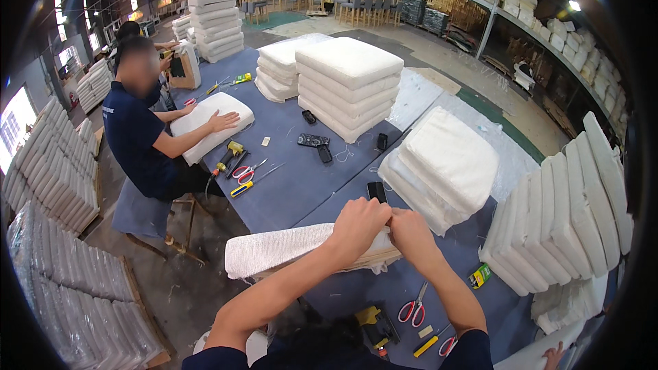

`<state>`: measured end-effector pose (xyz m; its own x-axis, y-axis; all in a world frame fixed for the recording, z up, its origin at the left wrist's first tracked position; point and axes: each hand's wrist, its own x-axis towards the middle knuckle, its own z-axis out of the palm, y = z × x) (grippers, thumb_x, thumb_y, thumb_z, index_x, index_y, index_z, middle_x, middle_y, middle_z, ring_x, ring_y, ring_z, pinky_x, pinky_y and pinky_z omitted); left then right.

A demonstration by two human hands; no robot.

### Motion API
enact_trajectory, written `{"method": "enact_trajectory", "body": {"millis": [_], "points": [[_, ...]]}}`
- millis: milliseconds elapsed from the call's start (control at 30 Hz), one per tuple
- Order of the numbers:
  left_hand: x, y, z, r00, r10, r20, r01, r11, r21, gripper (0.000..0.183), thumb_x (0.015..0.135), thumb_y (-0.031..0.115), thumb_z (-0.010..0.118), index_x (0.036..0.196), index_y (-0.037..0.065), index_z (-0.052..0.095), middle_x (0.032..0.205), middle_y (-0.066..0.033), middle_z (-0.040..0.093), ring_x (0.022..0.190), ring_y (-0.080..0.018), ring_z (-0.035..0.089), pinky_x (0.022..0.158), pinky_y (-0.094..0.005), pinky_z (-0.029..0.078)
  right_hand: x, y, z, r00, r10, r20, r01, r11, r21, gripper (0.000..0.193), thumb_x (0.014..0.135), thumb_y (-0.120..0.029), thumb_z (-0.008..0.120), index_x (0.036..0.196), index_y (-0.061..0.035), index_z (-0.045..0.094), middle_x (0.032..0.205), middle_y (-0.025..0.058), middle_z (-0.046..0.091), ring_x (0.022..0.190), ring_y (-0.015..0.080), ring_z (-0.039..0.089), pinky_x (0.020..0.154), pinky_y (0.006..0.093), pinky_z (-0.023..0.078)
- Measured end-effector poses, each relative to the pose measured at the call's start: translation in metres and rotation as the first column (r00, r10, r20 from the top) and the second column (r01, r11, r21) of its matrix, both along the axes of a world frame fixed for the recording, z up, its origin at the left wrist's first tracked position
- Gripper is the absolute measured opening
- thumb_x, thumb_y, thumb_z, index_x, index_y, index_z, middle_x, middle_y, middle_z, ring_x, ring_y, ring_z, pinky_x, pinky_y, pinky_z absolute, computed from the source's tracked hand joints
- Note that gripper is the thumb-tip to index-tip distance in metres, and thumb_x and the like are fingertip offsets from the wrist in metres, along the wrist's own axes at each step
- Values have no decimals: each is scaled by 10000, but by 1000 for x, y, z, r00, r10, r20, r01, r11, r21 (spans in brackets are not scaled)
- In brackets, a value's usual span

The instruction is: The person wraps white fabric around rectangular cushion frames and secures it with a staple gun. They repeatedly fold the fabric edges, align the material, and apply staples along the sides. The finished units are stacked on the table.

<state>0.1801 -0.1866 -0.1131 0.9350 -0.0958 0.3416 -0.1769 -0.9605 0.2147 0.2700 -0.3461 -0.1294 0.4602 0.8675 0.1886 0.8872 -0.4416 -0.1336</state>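
Our left hand (360, 229) and right hand (411, 233) meet, knuckles up, over the right end of the white cushion (274, 250), which lies at the tabletop's (277, 202) near edge, partly covered by our left forearm; their fingertips are out of sight, so we cannot tell whether either grip is clenched on the cloth. Just beyond, we see a black object (376, 192) too plain to identify. Below, our head overlaps the yellow tool (369, 316), our right sleeve crowds some scissors (443, 349), and the rim cuts off another person's hand (554, 355).
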Motion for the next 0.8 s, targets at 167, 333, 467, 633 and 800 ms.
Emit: {"method": "enact_trajectory", "body": {"millis": [167,333,467,633,800], "points": [[19,3,-4,989,88,-117,-89,996,-8,58,821,46,701,878,35,700,860,-149,706,851,-354,735,718,-467,573,16,11,3,993,-13,-116,20,998,53,246,750,17,771,990,-36,753,980,134,686,971,354,696,826,449,590],[25,7,-38,980,190,63,-192,980,40,98,798,19,694,895,31,701,939,-122,669,992,-316,645,876,-442,516,29,25,-17,986,-45,-163,88,959,268,348,672,99,717,997,-20,757,978,139,684,955,365,673,829,472,552],[34,21,-49,972,197,130,-195,980,-30,103,806,15,677,909,15,683,988,-125,646,1014,-304,611,906,-426,494,36,39,-26,995,-35,-89,66,926,371,367,663,90,720,1009,-24,764,982,118,678,972,334,659,841,449,549],[49,27,-52,962,165,217,-160,986,-39,113,825,22,648,937,4,657,986,-136,633,999,-310,609,903,-422,501,50,45,-39,999,-42,-31,52,866,497,369,651,90,725,1003,-17,758,991,116,695,987,331,656,851,442,550],[47,39,-48,955,148,256,-138,989,-57,142,846,27,626,982,7,662,997,-127,650,971,-315,628,872,-445,515,56,54,-32,994,-7,-105,59,865,499,369,653,103,709,999,-16,753,991,118,701,990,339,660,858,444,552]]}}
